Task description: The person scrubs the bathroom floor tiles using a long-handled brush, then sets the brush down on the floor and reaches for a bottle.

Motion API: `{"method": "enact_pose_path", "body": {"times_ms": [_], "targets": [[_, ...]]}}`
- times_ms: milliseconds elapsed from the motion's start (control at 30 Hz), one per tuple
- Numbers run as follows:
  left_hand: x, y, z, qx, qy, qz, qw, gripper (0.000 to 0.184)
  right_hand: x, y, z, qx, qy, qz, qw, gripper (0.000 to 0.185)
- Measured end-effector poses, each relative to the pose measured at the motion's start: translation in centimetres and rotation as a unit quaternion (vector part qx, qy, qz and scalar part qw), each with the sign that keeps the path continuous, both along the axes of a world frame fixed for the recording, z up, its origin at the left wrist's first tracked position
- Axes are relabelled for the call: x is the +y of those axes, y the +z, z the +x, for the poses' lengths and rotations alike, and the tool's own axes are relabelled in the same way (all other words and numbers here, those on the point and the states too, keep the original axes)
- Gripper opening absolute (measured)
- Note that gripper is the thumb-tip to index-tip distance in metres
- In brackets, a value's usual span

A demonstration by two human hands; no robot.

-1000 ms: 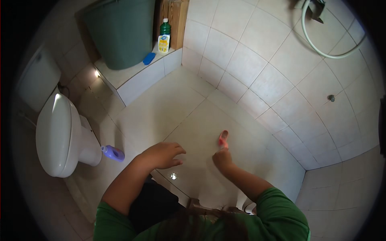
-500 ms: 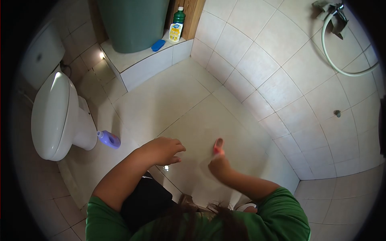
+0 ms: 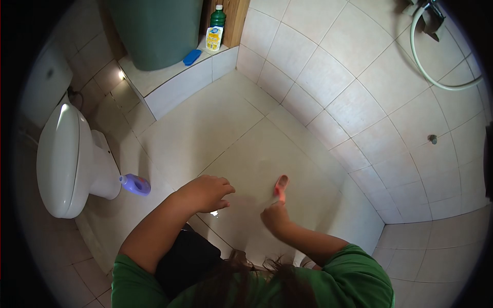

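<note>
My right hand (image 3: 276, 217) is closed around the handle of a small pink brush (image 3: 281, 186), whose head points away from me at the pale tiled floor (image 3: 226, 128). Bristles are hidden, and contact with the floor cannot be made out. To the left, my left hand (image 3: 209, 194) hangs over the floor with its fingers apart and nothing in them. A purple bottle (image 3: 136, 185) lies or stands tilted on the floor, left of my left hand and beside the toilet base.
A white toilet (image 3: 64, 159) stands at the left. On a tiled ledge (image 3: 179, 90) are a big green barrel (image 3: 159, 33), a blue brush or sponge (image 3: 192, 57) and a green bottle (image 3: 215, 31). A shower hose (image 3: 426, 74) hangs at upper right.
The camera view has shifted slightly. My right hand has shifted a little toward me and left, still gripping the pink brush. My left hand remains nearly in place with its fingers apart.
</note>
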State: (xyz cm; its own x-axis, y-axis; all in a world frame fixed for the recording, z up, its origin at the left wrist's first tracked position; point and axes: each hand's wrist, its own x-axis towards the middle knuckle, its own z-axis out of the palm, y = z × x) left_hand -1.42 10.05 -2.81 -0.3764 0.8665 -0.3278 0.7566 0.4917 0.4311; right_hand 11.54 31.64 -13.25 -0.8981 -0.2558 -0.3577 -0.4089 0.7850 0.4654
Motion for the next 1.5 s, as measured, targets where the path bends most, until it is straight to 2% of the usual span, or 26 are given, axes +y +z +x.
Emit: {"method": "enact_pose_path", "body": {"times_ms": [33,133,233,267,367,467,533,600,667,733,800,833,933,1000,1067,1133,1233,1300,1367,1433,1467,1500], "targets": [[0.1,-0.1,0.0,0.003,-0.001,-0.002,1.000,0.036,2.0,-1.2,-1.0,0.029,-0.009,-0.033,0.999,0.010],[0.3,-0.3,0.0,0.005,-0.003,-0.009,1.000,0.036,9.1,-4.6,-5.1,0.111,-0.013,-0.011,0.994,0.009],[0.2,-0.2,0.0,-0.006,0.000,-0.023,1.000,0.037,10.1,-3.2,-7.3,0.144,-0.136,-0.002,0.980,0.010],[0.1,-0.2,0.0,-0.004,0.003,-0.030,1.000,0.036,8.9,-3.3,-7.0,0.066,-0.076,-0.016,0.995,0.012],[0.4,-0.2,-0.2,-0.005,0.012,-0.025,1.000,0.036,-0.3,2.1,-3.9,-0.060,0.031,-0.027,0.997,0.012],[0.3,0.1,-0.6,0.008,0.019,-0.006,1.000,0.036,-0.7,1.9,-4.9,-0.091,0.005,-0.055,0.994,0.012],[0.4,0.2,-0.7,0.013,0.022,-0.005,1.000,0.036,3.6,-1.0,-9.2,0.016,0.038,-0.029,0.999,0.014],[0.5,0.2,-0.7,0.009,0.021,-0.019,1.000,0.035,7.9,-2.3,-12.8,0.094,0.006,0.017,0.995,0.017],[0.5,0.0,-0.7,0.012,0.018,-0.022,1.000,0.035,8.3,-3.1,-13.5,0.105,-0.089,-0.083,0.987,0.017],[0.7,-0.2,-1.0,0.016,0.017,-0.021,1.000,0.035,5.4,-0.4,-13.1,-0.008,-0.010,-0.016,1.000,0.017],[0.9,-0.5,-1.0,0.018,0.019,-0.016,1.000,0.034,-0.3,3.1,-9.4,-0.111,0.081,0.043,0.990,0.015],[1.0,-0.6,-1.2,0.020,0.019,-0.009,1.000,0.034,-1.6,3.2,-8.0,-0.093,0.043,-0.018,0.995,0.014],[1.2,-0.6,-1.6,0.023,0.021,-0.008,0.999,0.033,1.7,-0.4,-12.1,-0.014,0.025,-0.064,0.998,0.020],[1.2,-0.7,-1.4,0.013,0.022,-0.027,0.999,0.032,6.1,-2.4,-16.2,0.057,0.067,-0.010,0.996,0.021],[1.2,-1.1,-1.3,-0.007,0.024,-0.058,0.998,0.033,9.2,-3.6,-18.3,0.093,-0.004,0.018,0.995,0.011],[1.1,-1.1,-1.6,-0.011,0.024,-0.077,0.997,0.033,6.7,-3.1,-18.1,0.008,0.051,0.031,0.998,0.011],[1.4,-1.2,-1.6,-0.011,0.029,-0.081,0.996,0.035,0.3,-4.3,-13.0,0.000,0.104,-0.073,0.992,0.011],[1.6,-0.8,-1.8,-0.012,0.035,-0.091,0.995,0.035,-1.3,-1.7,-12.3,0.072,0.096,-0.091,0.989,0.028],[1.3,-0.9,-1.8,0.003,0.034,-0.076,0.996,0.036,-0.5,-1.8,-14.6,0.086,0.097,-0.076,0.989,0.035],[1.0,-0.8,-1.4,-0.001,0.037,-0.083,0.996,0.036,4.9,-5.4,-20.5,0.137,0.105,-0.044,0.984,0.039],[1.0,-0.6,-1.4,-0.010,0.040,-0.097,0.994,0.036,6.8,-6.9,-22.0,0.211,0.107,-0.037,0.971,0.045],[0.9,-0.5,-1.4,-0.018,0.042,-0.111,0.993,0.035,6.5,-6.3,-22.4,0.168,0.091,-0.028,0.981,0.041]]}}
